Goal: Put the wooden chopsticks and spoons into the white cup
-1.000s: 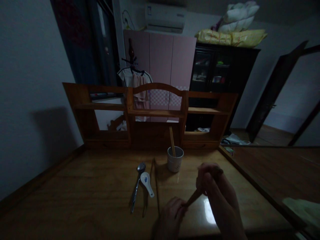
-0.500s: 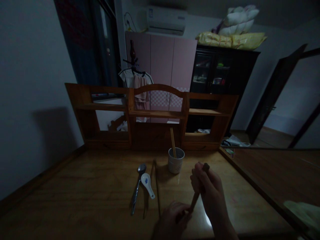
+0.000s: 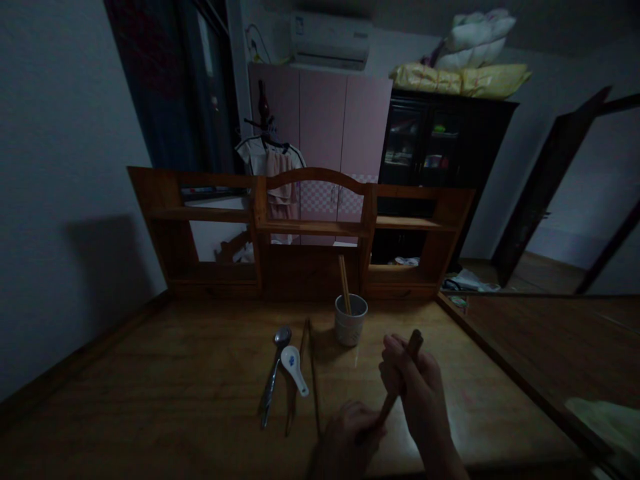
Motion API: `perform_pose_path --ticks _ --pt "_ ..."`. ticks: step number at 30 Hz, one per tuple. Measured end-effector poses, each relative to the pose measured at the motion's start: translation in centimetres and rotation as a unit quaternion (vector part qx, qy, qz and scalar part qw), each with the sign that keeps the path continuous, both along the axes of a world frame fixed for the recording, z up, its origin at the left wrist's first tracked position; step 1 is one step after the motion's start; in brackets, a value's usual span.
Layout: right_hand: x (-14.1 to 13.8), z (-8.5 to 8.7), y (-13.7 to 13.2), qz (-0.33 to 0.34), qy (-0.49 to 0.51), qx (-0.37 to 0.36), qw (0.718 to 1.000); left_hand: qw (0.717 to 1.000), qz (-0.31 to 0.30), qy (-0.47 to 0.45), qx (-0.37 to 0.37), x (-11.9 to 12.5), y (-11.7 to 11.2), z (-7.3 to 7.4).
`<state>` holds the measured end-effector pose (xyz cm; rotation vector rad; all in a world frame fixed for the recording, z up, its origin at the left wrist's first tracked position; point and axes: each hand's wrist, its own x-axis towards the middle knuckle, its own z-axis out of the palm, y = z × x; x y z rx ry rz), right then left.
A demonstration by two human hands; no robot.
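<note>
My right hand [image 3: 417, 380] is wrapped round the upper part of brown wooden chopsticks [image 3: 393, 399], held tilted above the table. Their thick end sticks out over the fist; how many there are I cannot tell. Lower down, my left hand [image 3: 353, 430] closes on the thin end, which its fingers hide. Beyond the hands stands a light grey cup [image 3: 349, 330] with wooden chopsticks [image 3: 345, 283] leaning in it. Left of the cup lie a white ceramic spoon [image 3: 294, 367] with a blue mark, a long-handled metal spoon [image 3: 273, 380] and loose, thin chopsticks [image 3: 314, 380].
The glossy wooden table [image 3: 190, 380] has a low wooden shelf unit [image 3: 310, 230] along its back edge. A raised rim [image 3: 500, 363] runs down its right side. Behind are a pink wardrobe [image 3: 323, 120] and a dark cabinet [image 3: 450, 153]. The room is dim.
The thick end of the chopsticks has shifted slightly right and shows a little longer above my right fist. My left hand stays almost in place, and the things on the table lie as before.
</note>
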<state>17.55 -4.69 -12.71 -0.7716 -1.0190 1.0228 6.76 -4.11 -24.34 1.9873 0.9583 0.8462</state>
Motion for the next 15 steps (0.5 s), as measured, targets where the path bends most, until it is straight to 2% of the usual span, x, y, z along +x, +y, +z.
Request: perform_pose_path --ticks 4,7,11,15 --pt "-0.1 0.0 -0.2 -0.013 -0.005 0.000 1.000 1.000 0.025 0.008 -0.010 0.5 0.0 -0.4" --pt "-0.3 -0.2 -0.8 -0.030 -0.034 0.001 0.999 0.999 0.029 0.007 -0.028 0.3 -0.2 0.0" --pt "-0.5 -0.2 -1.3 -0.040 -0.065 -0.002 0.997 0.998 -0.004 -0.032 -0.055 -0.2 -0.2 0.6" --pt "-0.5 -0.2 -1.1 -0.030 -0.059 0.005 0.998 0.995 -0.022 -0.051 -0.079 0.0 -0.1 0.5"
